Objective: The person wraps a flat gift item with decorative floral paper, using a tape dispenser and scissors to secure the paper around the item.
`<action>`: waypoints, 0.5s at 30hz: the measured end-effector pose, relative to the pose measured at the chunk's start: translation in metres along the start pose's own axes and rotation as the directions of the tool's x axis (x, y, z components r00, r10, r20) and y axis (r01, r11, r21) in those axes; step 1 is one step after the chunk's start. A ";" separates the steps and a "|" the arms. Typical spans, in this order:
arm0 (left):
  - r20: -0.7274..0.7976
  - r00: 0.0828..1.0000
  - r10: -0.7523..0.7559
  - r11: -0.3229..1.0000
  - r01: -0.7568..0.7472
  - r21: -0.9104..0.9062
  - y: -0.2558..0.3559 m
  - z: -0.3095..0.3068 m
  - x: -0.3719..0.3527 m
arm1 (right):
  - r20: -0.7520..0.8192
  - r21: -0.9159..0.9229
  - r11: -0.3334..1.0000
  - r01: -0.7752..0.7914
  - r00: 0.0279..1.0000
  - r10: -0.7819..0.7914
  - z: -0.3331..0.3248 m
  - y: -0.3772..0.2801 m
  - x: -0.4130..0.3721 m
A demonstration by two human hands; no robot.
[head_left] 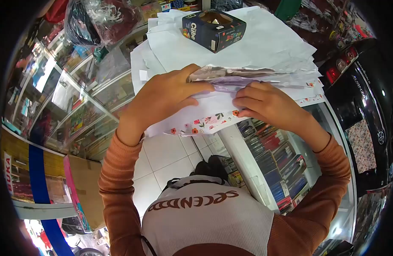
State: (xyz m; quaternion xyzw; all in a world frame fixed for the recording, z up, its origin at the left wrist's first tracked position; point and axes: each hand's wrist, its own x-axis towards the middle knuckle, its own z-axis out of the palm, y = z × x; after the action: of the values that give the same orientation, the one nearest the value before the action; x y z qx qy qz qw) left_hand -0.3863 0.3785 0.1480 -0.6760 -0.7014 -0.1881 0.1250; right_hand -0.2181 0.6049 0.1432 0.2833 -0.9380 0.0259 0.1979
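My left hand (164,96) is curled over the left end of a crumpled grey-brown and white sheet of paper (222,73), thumb and fingers closed on it. Closed at the near edge of a shiny purple plastic sheet (232,84) is my right hand (267,102), its fingertips bent around the fold. The purple sheet lies against the crumpled paper, between both hands. Beneath them spreads a large white sheet with a floral-printed edge (205,124). Part of the fold is hidden behind my fingers.
A dark box (213,34) with an opening stands on stacked white paper (273,38) beyond my hands. Glass display cases (77,96) line the left. A shelf of packed goods (273,149) is below right, and a black car (367,106) is at far right.
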 end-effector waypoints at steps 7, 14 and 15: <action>0.076 0.995 0.057 0.998 -0.057 -0.009 -0.009 -0.007 0.013 | 0.059 -0.272 0.960 0.070 0.997 -0.056 0.004 -0.008 0.004; 0.067 0.987 0.145 0.971 -0.129 -0.200 -0.021 -0.015 0.030 | -0.082 -0.397 0.916 -0.049 0.996 0.018 0.002 -0.005 0.011; 0.068 0.985 0.159 0.968 -0.142 -0.209 -0.022 -0.014 0.033 | -0.142 -0.419 0.904 -0.085 0.989 0.027 0.000 -0.001 0.011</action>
State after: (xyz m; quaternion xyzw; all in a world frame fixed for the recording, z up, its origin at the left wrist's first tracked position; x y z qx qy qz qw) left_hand -0.4115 0.4014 0.1726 -0.7440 -0.6298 -0.2199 0.0395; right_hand -0.2266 0.5983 0.1472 0.2043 -0.9136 -0.1539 0.3160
